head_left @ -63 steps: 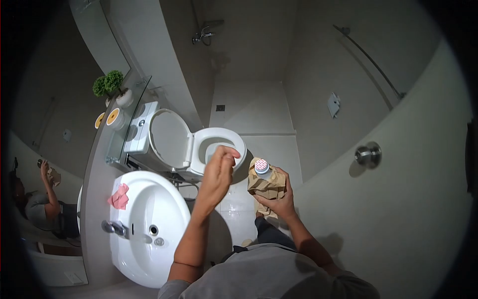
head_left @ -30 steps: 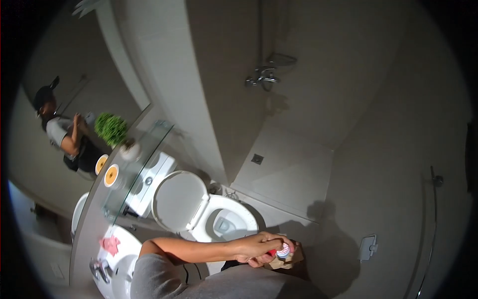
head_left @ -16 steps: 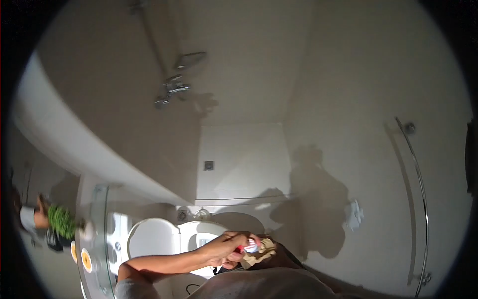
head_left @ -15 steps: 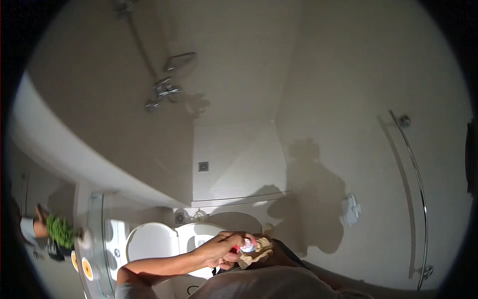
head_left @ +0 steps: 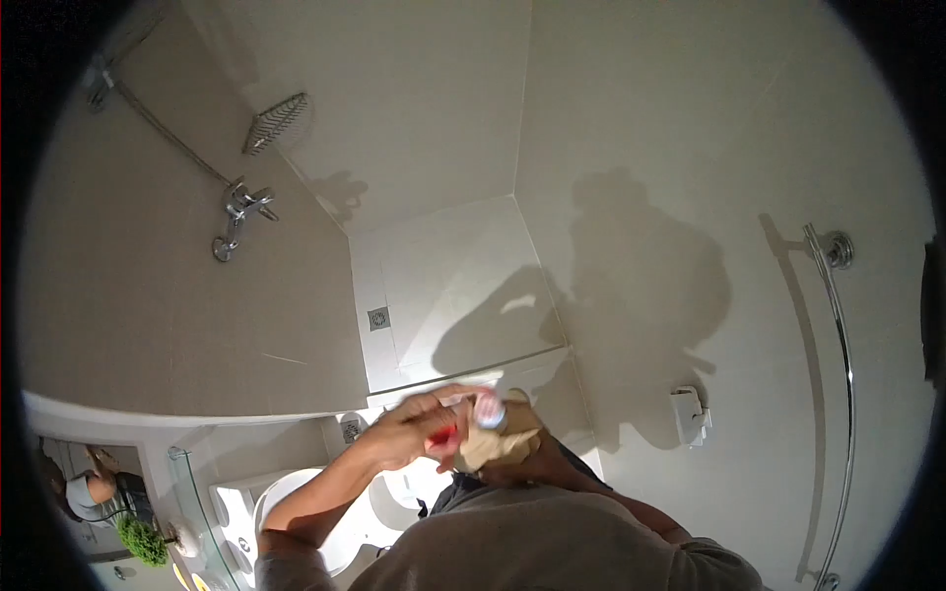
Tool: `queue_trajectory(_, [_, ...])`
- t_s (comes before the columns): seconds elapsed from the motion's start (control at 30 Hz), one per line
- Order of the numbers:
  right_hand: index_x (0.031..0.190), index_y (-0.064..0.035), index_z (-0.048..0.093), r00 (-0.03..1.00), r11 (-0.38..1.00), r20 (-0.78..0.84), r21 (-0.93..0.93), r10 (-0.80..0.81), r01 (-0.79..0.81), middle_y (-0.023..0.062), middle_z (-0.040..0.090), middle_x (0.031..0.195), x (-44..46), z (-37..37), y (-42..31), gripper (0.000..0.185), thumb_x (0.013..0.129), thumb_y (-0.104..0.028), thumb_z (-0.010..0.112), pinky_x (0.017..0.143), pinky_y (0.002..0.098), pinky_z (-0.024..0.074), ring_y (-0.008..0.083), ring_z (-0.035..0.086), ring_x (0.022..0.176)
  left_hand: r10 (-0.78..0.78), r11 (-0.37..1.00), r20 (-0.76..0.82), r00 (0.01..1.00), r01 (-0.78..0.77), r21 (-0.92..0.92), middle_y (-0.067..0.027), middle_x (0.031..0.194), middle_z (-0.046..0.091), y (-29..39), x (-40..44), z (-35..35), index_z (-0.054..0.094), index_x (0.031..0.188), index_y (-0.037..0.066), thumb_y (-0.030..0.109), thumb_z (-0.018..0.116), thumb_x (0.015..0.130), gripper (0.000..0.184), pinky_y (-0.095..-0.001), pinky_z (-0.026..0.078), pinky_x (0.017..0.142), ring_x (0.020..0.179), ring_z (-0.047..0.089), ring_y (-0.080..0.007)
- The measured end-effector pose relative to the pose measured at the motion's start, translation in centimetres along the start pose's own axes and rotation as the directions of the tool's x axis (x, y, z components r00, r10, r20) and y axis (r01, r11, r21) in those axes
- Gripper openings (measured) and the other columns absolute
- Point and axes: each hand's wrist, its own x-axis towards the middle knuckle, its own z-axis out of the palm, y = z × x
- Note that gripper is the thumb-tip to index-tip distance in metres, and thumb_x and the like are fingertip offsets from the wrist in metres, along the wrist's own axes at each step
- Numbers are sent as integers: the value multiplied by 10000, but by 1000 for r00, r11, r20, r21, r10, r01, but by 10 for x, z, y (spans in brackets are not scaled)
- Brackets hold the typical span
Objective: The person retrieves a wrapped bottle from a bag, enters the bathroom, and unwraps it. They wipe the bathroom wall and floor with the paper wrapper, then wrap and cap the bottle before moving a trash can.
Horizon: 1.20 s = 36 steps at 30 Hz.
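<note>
plain grey short-sleeved shirt (head_left: 537, 542)

"Can you read the bottle (head_left: 490, 413)?"
"No, its top is blurred; the paper bag (head_left: 501, 447) hides the rest."
"And that red thing (head_left: 443, 440)?"
"Partly covered by the left hand (head_left: 406, 431), too unclear to name."

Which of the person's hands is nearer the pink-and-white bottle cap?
The left hand: its fingers are right by the bottle cap. The right hand is lower, holding the crumpled brown paper, and is mostly hidden.

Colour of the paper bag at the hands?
Tan-brown paper bag, no print visible; shows best in the head view.
</note>
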Motion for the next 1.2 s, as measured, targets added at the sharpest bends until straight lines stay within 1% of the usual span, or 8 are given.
queue_trajectory(0.1, [1289, -53, 274, 981, 984, -151, -151, -123, 100, 114, 452, 1194, 24, -20, -50, 893, 609, -200, 835, 964, 365, 405, 203, 461, 1128, 510, 759, -136, 850, -369, 536, -30, 777, 504, 0, 35, -8, 502, 1208, 27, 171, 337, 982, 315, -207, 401, 608, 591, 419, -100])
queue_trajectory(0.2, [1291, -51, 259, 966, 955, -154, -246, -206, 165, 117, 437, 1198, 41, -37, -63, 903, 612, -208, 833, 969, 374, 402, 206, 443, 1150, 777, 353, 96, 622, -557, 752, -90, 965, 494, -12, 80, -6, 519, 1147, 8, 252, 578, 884, 364, -237, 401, 619, 717, 413, -143])
queue_trajectory(0.4, [1323, -61, 66, 934, 860, -70, -419, -349, 290, 164, 332, 1268, 42, -36, -76, 1076, 607, -289, 836, 1009, 416, 352, 264, 358, 1230, 599, 466, 86, 796, -435, 771, -129, 1019, 574, 3, 91, 10, 502, 1144, -1, 352, 833, 599, 729, -355, 475, 840, 1011, 566, -230])
queue_trajectory(0.47, [1310, -56, 65, 977, 932, -126, -300, 175, -205, 171, 305, 1282, 28, -40, -104, 1062, 612, -285, 832, 1019, 431, 337, 284, 319, 1253, 502, 607, 44, 864, -388, 694, -148, 984, 621, -7, 94, 4, 521, 1112, -19, 358, 822, 613, 694, -360, 501, 817, 902, 624, -240])
queue_trajectory(0.6, [1260, -23, 321, 972, 972, -171, -196, -162, 128, 156, 377, 1244, 31, -79, -125, 454, 921, -265, 501, 956, 334, 390, 221, 435, 1141, 452, 599, 95, 887, -381, 704, -129, 918, 655, 5, 97, 5, 541, 1077, -19, 272, 804, 628, 596, -354, 515, 793, 854, 647, -217])
queue_trajectory(0.7, [1268, -56, 431, 957, 864, -203, -496, -205, 80, 104, 550, 987, 38, -72, -174, 544, 915, -469, 437, 721, 277, 470, 133, 560, 921, 375, 559, 207, 904, -398, 727, -140, 958, 646, 8, 102, 7, 545, 1069, -25, 309, 804, 609, 624, -362, 501, 828, 892, 637, -227])
queue_trajectory(0.87, [1187, -18, 533, 911, 879, -68, -244, 406, -410, 53, 589, 608, 32, -54, -211, 324, 932, -209, 480, 391, 195, 408, 88, 538, 461, -76, 640, 107, 991, -34, 768, -142, 1130, 578, 16, 95, 8, 467, 1219, 18, 391, 818, 576, 822, -389, 452, 905, 1047, 564, -272])
queue_trajectory(1.2, [1158, 71, 482, 826, 832, -105, 38, 554, -553, 165, 614, 688, 22, -4, -201, 316, 932, -149, 462, 460, 303, 527, 209, 629, 552, 167, 594, 338, 926, -368, 716, -137, 1022, 604, -19, 76, -39, 557, 1055, 33, 435, 811, 533, 706, -388, 459, 821, 947, 587, -295])
